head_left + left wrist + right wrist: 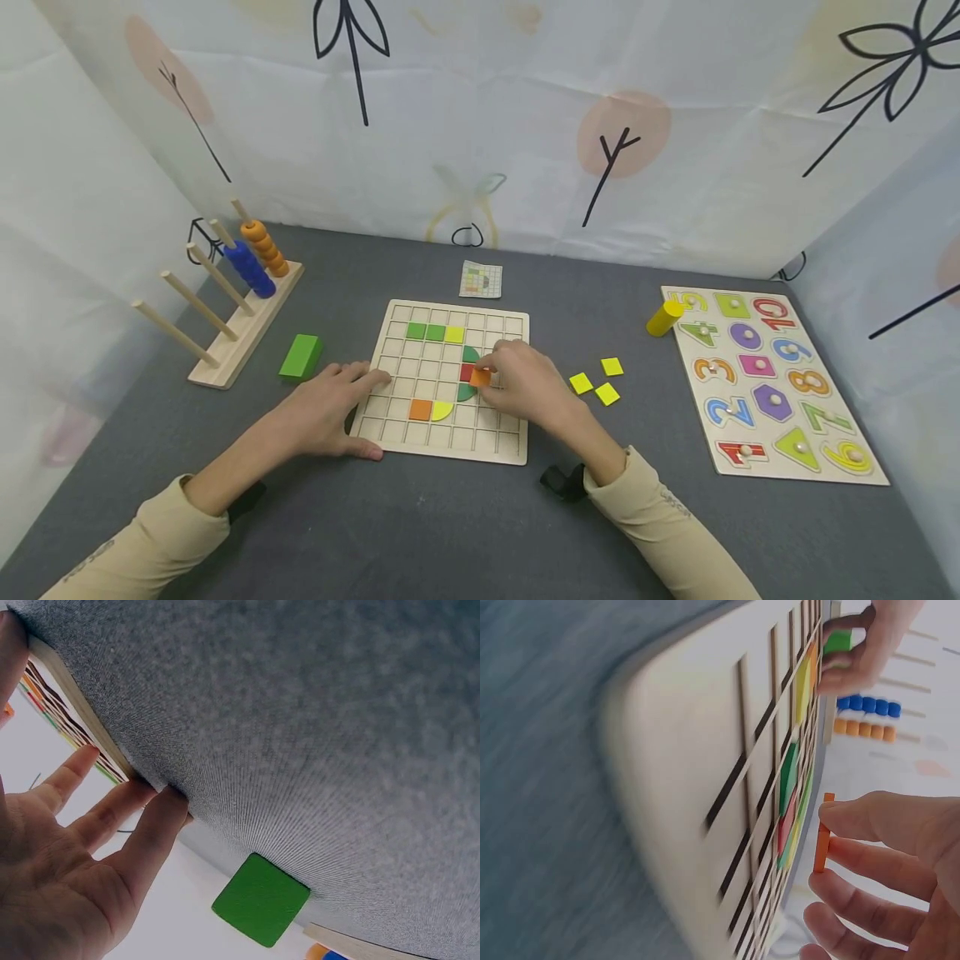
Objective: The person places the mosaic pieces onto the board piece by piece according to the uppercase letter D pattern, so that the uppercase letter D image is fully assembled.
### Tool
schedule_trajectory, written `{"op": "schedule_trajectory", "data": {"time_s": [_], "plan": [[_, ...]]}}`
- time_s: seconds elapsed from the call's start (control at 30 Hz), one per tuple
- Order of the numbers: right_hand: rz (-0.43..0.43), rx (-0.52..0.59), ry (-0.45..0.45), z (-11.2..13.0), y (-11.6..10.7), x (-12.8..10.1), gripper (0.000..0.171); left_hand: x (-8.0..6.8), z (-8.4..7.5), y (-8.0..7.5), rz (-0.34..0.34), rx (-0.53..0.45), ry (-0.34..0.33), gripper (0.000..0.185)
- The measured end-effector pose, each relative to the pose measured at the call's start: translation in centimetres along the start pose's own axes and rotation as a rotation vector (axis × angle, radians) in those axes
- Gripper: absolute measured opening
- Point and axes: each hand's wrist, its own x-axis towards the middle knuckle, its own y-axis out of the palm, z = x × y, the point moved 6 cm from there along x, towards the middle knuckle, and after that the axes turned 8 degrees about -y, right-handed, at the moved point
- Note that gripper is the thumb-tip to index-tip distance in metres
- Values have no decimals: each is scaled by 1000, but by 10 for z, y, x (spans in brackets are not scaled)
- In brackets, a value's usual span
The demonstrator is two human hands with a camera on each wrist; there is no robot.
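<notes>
You've got the orange tile (480,377) pinched between thumb and fingertips of your right hand (525,383), hovering just over the grid board (405,433), right beside the red and green pieces (468,372) in the middle columns. The right wrist view shows it clearly: the tile is on edge in your grip, not yet down in a cell.

Your left hand (326,408) lies flat with straight fingers on the board's left edge, steadying it and holding nothing.

By my reckoning you're partway in. Two green squares (425,332) and a yellow one (454,334) sit in the second row, an orange square (420,409) and a yellow quarter-round (442,410) sit lower down, and the red-and-green cluster is in place. Most cells are bare. Three yellow tiles (597,379) lie loose on the table to the right of the board, so there looks to be a good deal left. The small pattern card (481,279) lies just beyond the board's far edge.

The table (450,533) is covered in grey felt-like cloth. To the left stand a green block (301,357) and a peg rack (225,308) with blue and orange rings; to the right, a yellow cylinder (664,317) and a number puzzle (772,383). White sheets printed with leaves and trees screen all three sides.
</notes>
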Motion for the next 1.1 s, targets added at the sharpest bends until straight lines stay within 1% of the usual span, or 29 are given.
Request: {"op": "schedule_trajectory", "data": {"time_s": [0.1,0.23,0.3,0.47,0.6,0.77,0.93,1.1], "plan": [[0,15,-49,13,3,7,14,0,1,1,3,-1,-4,97],[10,-2,-96,29,11,15,13,1,2,1,8,-2,-8,98],[18,-9,-107,36,16,19,16,1,2,1,6,-3,-3,98],[49,-36,-131,54,28,29,17,1,2,0,-5,-23,18,99],[82,-59,-151,65,39,34,12,1,3,0,-7,-38,28,100],[113,-94,-154,73,51,41,5,1,4,1,-19,-38,33,101],[111,-143,-157,75,57,45,2,1,5,2,-30,-42,36,101],[100,-162,-143,73,57,46,9,1,4,1,-21,-41,38,100]]}}
